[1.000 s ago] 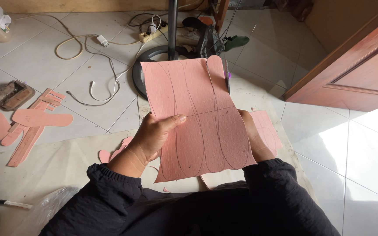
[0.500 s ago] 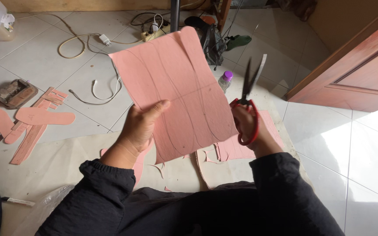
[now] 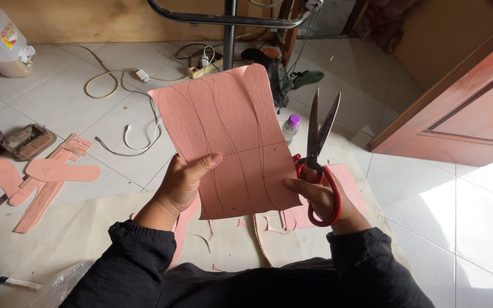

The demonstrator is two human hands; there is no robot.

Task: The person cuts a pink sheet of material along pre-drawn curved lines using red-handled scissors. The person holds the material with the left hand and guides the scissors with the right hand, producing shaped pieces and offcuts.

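My left hand [image 3: 182,183] holds up a pink sheet [image 3: 229,131] marked with curved pencil lines, thumb pressed on its lower left part. My right hand [image 3: 320,197] grips red-handled scissors [image 3: 319,151] with their blades slightly apart and pointing upward, just to the right of the sheet; its fingertips touch the sheet's lower right edge. Both arms wear black sleeves.
Pink offcuts and sole shapes [image 3: 58,170] lie on the tiled floor at left, more scraps [image 3: 292,219] on beige paper [image 3: 58,228] below the sheet. A small bottle with a purple cap [image 3: 291,129], white cables [image 3: 126,85], a metal stand [image 3: 229,23], a plastic jug [image 3: 1,40] and a wooden door [image 3: 463,108] surround.
My right hand came out from behind the sheet holding the scissors and raised them beside it. The sheet has tilted and lifted slightly.
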